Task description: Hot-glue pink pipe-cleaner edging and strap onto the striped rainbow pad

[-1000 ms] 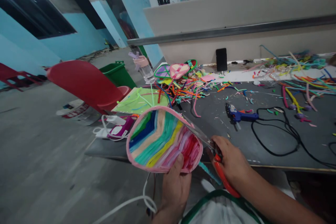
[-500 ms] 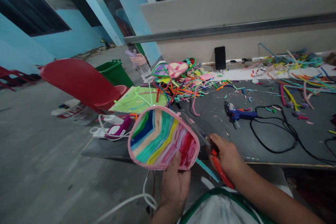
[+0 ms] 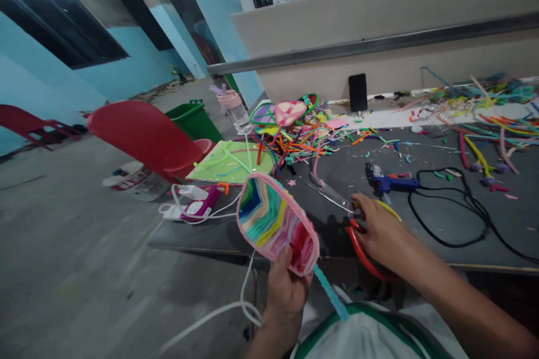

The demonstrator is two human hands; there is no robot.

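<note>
A striped, pink-edged piece (image 3: 273,219) made of colourful fuzzy strips is tilted on its side in my left hand (image 3: 286,291), thumb on its front near the red stripes. From its lower right end a light blue fuzzy strip (image 3: 332,293) hangs toward my lap. My right hand (image 3: 377,230) is closed around scissors (image 3: 332,193) with red and yellow handles. The scissor blades point left over the table, just right of the striped piece and not touching it.
On the grey table (image 3: 337,235) are a blue glue gun (image 3: 396,183) with black cord, a heap of fuzzy strips (image 3: 295,143), a bottle (image 3: 236,109), a phone (image 3: 357,92) and a power strip (image 3: 202,205). A red chair (image 3: 147,132) stands left.
The striped piece has turned, its face now narrower in view, and its left end has swung right. My right hand and the scissors have moved right, away from it. The view has shifted slightly.
</note>
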